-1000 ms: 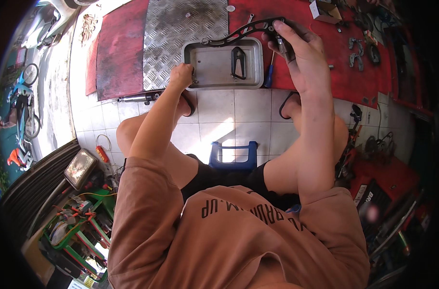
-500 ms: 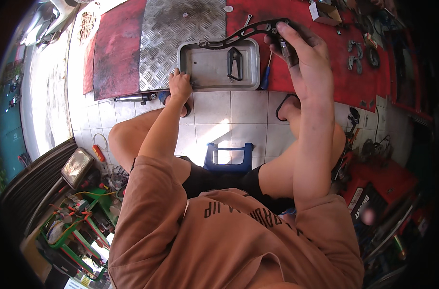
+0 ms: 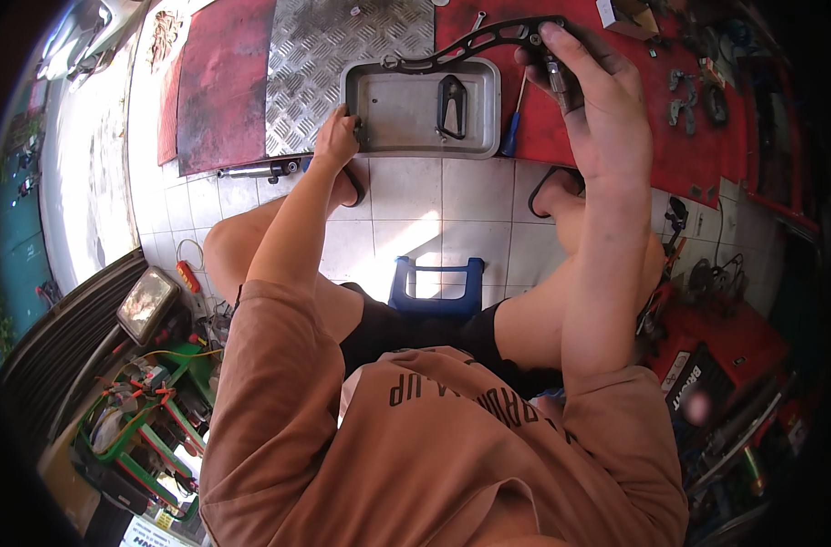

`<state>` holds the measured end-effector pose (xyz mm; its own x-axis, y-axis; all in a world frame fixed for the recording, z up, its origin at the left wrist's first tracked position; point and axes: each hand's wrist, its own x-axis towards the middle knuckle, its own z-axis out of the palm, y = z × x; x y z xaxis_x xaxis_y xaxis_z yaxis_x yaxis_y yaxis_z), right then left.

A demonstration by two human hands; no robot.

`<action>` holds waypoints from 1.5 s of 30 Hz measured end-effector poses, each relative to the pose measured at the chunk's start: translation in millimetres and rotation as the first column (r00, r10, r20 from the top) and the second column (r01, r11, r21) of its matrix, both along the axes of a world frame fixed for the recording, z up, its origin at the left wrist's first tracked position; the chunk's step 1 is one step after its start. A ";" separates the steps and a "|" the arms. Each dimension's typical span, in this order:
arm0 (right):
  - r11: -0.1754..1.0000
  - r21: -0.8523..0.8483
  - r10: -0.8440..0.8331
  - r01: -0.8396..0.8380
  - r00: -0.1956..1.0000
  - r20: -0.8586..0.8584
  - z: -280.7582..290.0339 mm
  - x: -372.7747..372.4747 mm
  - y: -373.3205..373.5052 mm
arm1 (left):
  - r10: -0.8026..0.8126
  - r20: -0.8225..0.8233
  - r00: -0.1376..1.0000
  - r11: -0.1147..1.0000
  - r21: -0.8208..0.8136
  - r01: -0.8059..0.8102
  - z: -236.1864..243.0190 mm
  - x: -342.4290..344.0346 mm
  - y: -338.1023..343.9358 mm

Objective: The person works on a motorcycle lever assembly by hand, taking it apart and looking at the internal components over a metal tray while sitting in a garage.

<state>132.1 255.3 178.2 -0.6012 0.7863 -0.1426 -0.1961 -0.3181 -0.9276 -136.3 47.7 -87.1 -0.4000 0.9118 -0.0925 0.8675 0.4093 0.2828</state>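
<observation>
Between the thumb and fingers of my right hand (image 3: 607,105) is a black curved metal arm with long slots (image 3: 488,46). It reaches leftward over the far edge of a shallow grey metal tray (image 3: 393,144). A short silvery cylindrical piece (image 3: 556,75) also shows in that hand, below the arm; its lower end is hidden by the palm. My left hand (image 3: 339,137) is closed on the left rim of the tray, near its front corner. Inside the tray rests a small black frame-shaped part (image 3: 451,108). A blue-handled screwdriver (image 3: 512,135) lies just right of the tray.
Red mats (image 3: 224,91) and a diamond-plate metal sheet (image 3: 297,64) cover the low work surface. A spanner (image 3: 478,20), an open box (image 3: 627,18) and metal parts (image 3: 682,98) lie farther off. A blue plastic stool (image 3: 436,305) is between my legs; a shock absorber (image 3: 256,170) lies left.
The whole view has shifted slightly, so the tray sits higher in the picture. My right hand still holds the black arm, slightly farther right. My left hand stays at the tray's rim.
</observation>
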 end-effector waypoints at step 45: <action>0.998 -0.007 -0.055 0.055 0.990 -0.133 7.7 3.9 -10.3 | -0.162 -0.264 0.951 0.985 -0.105 0.139 -12.1 14.6 -3.6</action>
<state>136.0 245.0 186.0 -0.5710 0.8182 -0.0666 -0.3348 -0.3062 -0.8911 -121.7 44.1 -99.2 -0.2795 0.9569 -0.0791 0.9599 0.2803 -0.0009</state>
